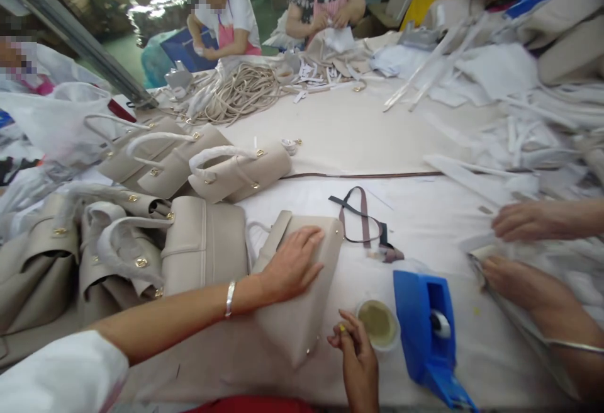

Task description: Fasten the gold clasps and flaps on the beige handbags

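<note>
A beige handbag [302,312] lies tipped on its side in front of me, its base with small metal studs turned to the right. Flat across it rests my left hand [295,262], fingers stretched out, a silver bracelet at the wrist. Just right of the bag's lower edge is my right hand [356,350], its fingers curled together around a tiny yellow piece [342,328] too small to identify. Close beside those fingers stands a round tub [377,325] of greenish-brown contents.
A blue tape dispenser [425,337] stands right of the tub. Dark straps [363,218] lie beyond it. Finished-looking handbags [240,170] crowd the left, with a cord pile [245,92] behind. At right, a co-worker's hands [528,281] handle material; other people work across the table.
</note>
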Tool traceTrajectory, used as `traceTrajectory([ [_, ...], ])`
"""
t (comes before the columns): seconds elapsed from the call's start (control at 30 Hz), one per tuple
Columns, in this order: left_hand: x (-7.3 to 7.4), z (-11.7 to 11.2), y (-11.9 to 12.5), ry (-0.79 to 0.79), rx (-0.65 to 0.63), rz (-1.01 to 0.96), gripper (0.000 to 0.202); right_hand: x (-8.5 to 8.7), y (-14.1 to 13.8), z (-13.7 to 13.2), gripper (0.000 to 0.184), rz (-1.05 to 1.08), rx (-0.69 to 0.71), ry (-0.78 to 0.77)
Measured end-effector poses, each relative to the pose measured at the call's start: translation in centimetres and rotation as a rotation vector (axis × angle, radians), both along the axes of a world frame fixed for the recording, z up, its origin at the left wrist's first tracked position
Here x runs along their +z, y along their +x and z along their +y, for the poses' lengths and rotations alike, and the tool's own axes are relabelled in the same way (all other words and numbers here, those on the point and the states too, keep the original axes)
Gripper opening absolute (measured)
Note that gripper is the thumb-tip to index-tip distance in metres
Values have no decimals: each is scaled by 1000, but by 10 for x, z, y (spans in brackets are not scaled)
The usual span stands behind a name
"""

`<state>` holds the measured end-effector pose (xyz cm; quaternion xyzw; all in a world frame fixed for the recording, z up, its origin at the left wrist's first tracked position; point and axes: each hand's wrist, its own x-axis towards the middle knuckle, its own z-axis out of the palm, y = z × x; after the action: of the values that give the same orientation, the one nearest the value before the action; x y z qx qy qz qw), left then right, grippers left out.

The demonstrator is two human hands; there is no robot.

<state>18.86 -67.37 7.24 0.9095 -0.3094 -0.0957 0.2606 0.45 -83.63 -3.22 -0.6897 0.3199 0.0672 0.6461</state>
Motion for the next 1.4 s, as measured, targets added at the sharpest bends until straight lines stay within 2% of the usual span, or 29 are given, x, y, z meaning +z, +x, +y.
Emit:
traceTrajectory([
  [0.1, 3, 36, -68, 10, -35, 89, 52, -10, -23, 12, 29, 60, 49, -133],
  [0.17, -1, 53, -106, 31, -87, 146, 62, -16, -31, 20, 27, 72, 58, -210],
  [0.23, -10, 62, -132, 55, -111, 177, 79, -21, -37, 28, 27, 43, 59, -266],
  [0.3, -20, 64, -145, 76, -95, 184, 91, -23, -39, 36, 27, -5, 75, -318],
  [0.47, -39, 65, -146, 79, -29, 187, 90, -22, -41, 52, 30, -130, 96, -443],
  [0.6, -44, 71, -147, 66, -37, 170, 87, -21, -42, 50, 33, -145, 138, -407],
  [0.9, -52, 70, -152, 78, -8, 166, 86, -7, -10, 23, 23, 60, 389, -320],
  [1.13, -63, 68, -150, 51, 25, 172, 77, 1, 22, 14, 17, 184, 568, -331],
  [1.27, -67, 68, -147, 31, 36, 178, 79, 3, 28, 18, 13, 220, 563, -360],
  [1.4, -69, 70, -144, 15, 26, 189, 80, 0, 20, 21, 12, 252, 490, -323],
])
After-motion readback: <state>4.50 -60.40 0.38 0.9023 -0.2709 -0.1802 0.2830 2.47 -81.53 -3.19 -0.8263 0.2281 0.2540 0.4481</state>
